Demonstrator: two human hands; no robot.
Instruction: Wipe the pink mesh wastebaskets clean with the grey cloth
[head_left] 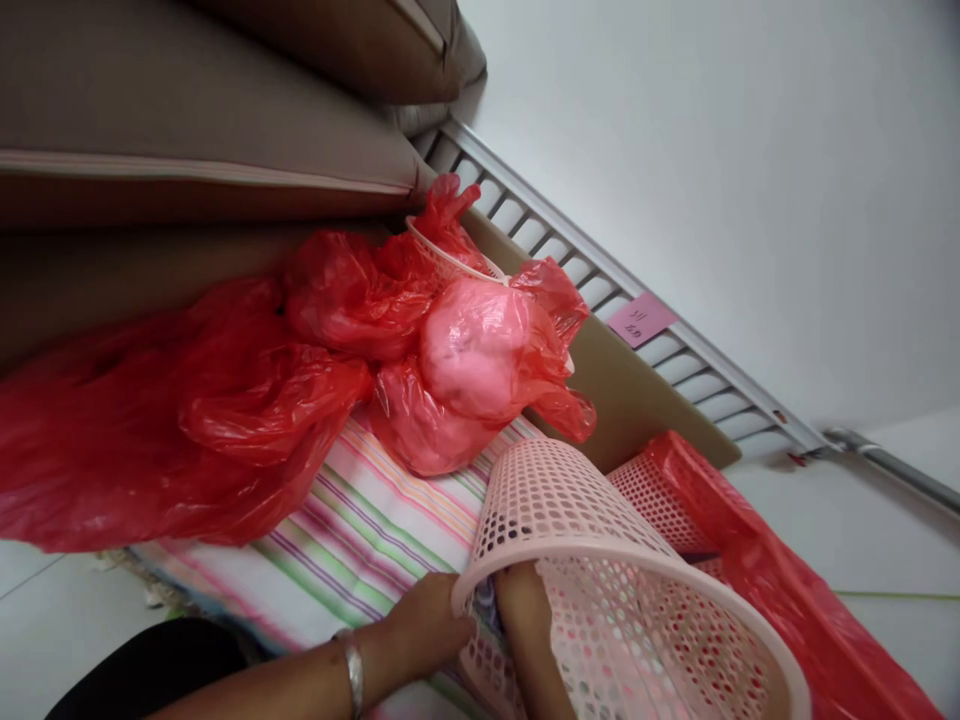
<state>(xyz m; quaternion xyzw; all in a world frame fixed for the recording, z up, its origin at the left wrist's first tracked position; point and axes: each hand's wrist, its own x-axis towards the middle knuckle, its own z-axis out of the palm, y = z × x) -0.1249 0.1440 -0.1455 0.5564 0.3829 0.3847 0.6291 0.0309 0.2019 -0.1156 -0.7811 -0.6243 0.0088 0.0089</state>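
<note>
A pink perforated plastic basket lies tilted on its side, its wide mouth facing me. At the left of its rim is my left hand, with a silver bracelet on the wrist; its fingers are closed on the basket's edge, partly out of sight. My right hand reaches inside the mouth, and its fingertips are hidden. Between the two hands shows a small piece of bluish patterned material; I cannot make out what it is. Under the basket is a striped cloth.
Filled red plastic bags sit just beyond the basket, and a large red bag spreads at the left. Another pink basket lies partly in red plastic at the right. Behind are brown cushions and a radiator with a pink note.
</note>
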